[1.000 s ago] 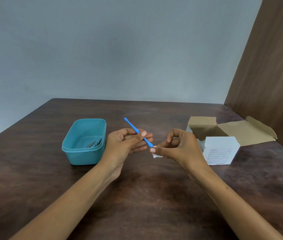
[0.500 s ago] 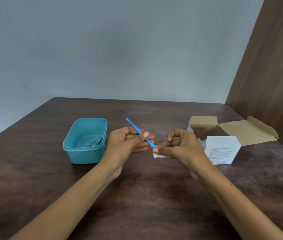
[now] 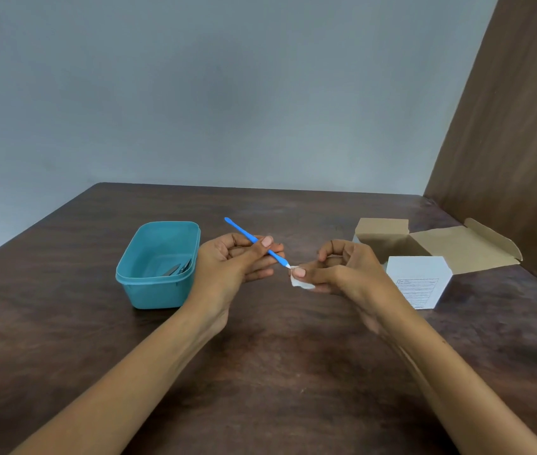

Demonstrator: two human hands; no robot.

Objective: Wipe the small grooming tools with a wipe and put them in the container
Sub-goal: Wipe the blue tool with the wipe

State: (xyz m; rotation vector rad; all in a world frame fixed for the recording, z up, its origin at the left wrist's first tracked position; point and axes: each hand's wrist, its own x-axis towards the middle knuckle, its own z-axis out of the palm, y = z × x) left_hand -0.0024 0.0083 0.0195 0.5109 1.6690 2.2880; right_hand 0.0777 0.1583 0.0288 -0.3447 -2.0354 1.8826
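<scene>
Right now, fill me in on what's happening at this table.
A person is cleaning grooming tools. The left hand holds a thin blue tool by its shaft, slanted, with its lower tip at a small white wipe pinched in the right hand. The teal container sits open by the left hand with a few dark tools already inside. An opened cardboard box and a white box lie to the right on the wooden table.

Left hand pinching, right hand pinching, seemingly thumb-to-forefinger.
</scene>
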